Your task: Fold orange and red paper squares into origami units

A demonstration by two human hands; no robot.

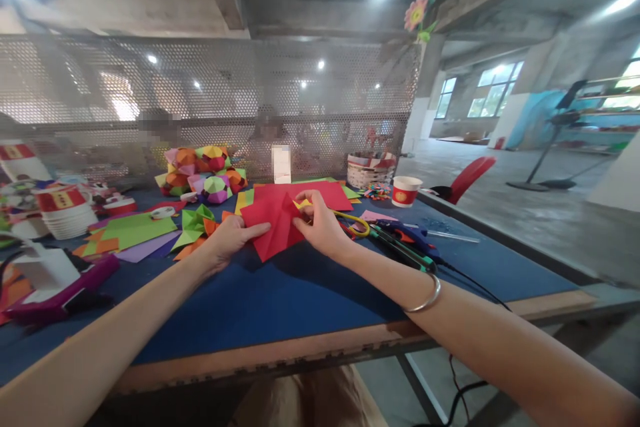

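A creased sheet of red paper (270, 240) is held up off the blue tabletop between my two hands. My left hand (233, 240) pinches its left side, thumb on top and fingers underneath. At the right side, my right hand (317, 223) grips the paper between thumb and curled fingers. Fold lines run down the middle, and one part stands up as a point. Just behind lies a stack of flat red sheets (330, 195), with yellow and green ones at its edges. Left of my left hand sit folded green paper pieces (197, 220) and orange ones.
Colourful paper balls (205, 173) stand at the back before a perforated metal screen (210, 100). Stacked paper cups (65, 210) and a purple power strip (65, 290) are on the left. Rightward are a single paper cup (406, 191), a woven basket (370, 172) and a blue glue gun (407, 233).
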